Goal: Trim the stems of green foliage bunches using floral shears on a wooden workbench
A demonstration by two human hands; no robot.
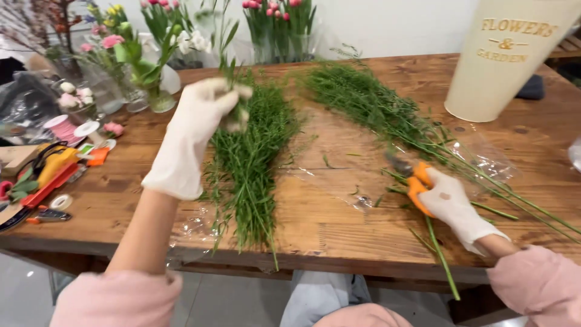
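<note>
My left hand [193, 130], in a white glove, is raised over the wooden table [339, 224] and pinches a thin green stem [230, 66] near its top. Below it lies a bundle of cut green stems [248, 163] on clear wrap. My right hand [451, 203], also gloved, grips orange-handled shears [414, 178] whose blades point up-left. The shears rest by the lower ends of a second, longer pile of green stems [375, 106] that fans toward the right edge. One loose stem [442, 254] lies under my right hand.
A tall cream metal bucket [502, 57] stands at the back right. Vases of pink and white flowers [151, 54] and tulips [278, 30] line the back. Tape rolls, ribbon and orange tools [54, 169] crowd the left end. Clear cellophane [484, 154] lies under the stems.
</note>
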